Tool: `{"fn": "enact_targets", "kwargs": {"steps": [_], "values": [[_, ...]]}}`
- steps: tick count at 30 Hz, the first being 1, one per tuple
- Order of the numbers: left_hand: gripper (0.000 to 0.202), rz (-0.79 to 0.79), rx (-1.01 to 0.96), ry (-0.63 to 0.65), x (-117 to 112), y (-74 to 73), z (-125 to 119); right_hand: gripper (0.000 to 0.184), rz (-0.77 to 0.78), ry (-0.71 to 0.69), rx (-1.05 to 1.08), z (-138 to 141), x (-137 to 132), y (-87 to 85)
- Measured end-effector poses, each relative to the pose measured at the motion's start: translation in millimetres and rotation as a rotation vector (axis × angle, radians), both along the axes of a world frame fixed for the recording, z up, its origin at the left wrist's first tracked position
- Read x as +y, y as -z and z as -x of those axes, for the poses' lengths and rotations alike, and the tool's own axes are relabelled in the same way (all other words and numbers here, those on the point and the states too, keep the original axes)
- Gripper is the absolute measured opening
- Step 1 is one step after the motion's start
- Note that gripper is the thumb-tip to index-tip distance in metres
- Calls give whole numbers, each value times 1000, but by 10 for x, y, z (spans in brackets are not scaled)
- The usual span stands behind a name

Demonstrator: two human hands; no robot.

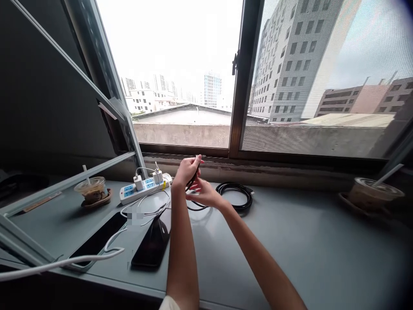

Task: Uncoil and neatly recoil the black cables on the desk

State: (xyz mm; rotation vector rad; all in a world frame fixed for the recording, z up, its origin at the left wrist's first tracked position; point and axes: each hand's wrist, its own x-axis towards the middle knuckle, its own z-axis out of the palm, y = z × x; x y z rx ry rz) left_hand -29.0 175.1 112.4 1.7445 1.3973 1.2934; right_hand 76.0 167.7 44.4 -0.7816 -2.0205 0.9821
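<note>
Head view: hands [187, 171] [207, 193] at cable [249, 198], brownish drink [94, 193] in cups [364, 193]

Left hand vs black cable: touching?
Touching. The head view shows it: the black cable runs up along the palm side of the left hand to its thumb and fingers, which close on it.

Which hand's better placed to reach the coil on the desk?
Right, I'd say: the right hand is nearer the black coil, while the left hand is farther off and already pinches a length of black cable.
</note>
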Motion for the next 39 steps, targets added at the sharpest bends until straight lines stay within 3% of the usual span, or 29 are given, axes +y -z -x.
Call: {"fn": "enact_targets", "kwargs": {"steps": [3, 7, 11, 16, 20, 22, 27, 33, 36, 39], "values": [[40, 67, 56, 7, 76, 80, -58, 33, 126, -56, 152, 73, 24, 21], [37, 158, 88, 34, 44, 115, -73, 40, 315, -79, 329, 95, 61, 82], [38, 184, 65, 29, -55, 47, -6, 41, 493, -71, 521, -30, 140, 126], [30, 270, 14, -179, -103, 48, 298, 26, 635, 42, 733, -150, 256, 190], [40, 559, 17, -392, -48, 251, 600, 16, 665, 88, 855, -192, 313, 200], [48, 676, -8, -431, -6, 353, 675, 18, 661, 91, 890, -214, 312, 167], [59, 731, -121, -352, 70, 447, 622, 24, 631, 0, 879, -282, 219, 15], [31, 605, -249, -268, 119, 481, 513, 30, 655, -90, 699, -433, 148, -55], [23, 508, -353, -234, 149, 505, 462, 28, 702, -54, 530, -531, 176, -35], [16, 392, -484, -231, 170, 484, 391, 33, 678, 70, 391, -650, 229, -4]]}}
